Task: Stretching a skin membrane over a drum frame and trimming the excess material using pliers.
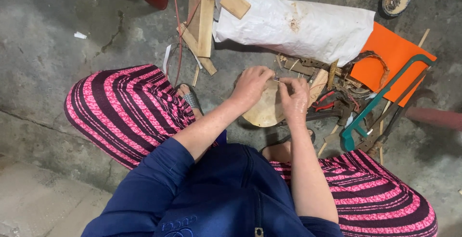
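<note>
My left hand and my right hand meet over a round wooden block on the concrete floor. Between their fingertips they pinch a small thin metal piece, too small to tell its kind. Both hands' fingers are curled closed around it. My knees, in pink and dark striped cloth, spread to either side, with a sandalled foot left of the block.
A white sack lies behind the block with wooden offcuts beside it. To the right are an orange sheet, a green-framed hacksaw, red-handled pliers and other tools. A small tin sits far right.
</note>
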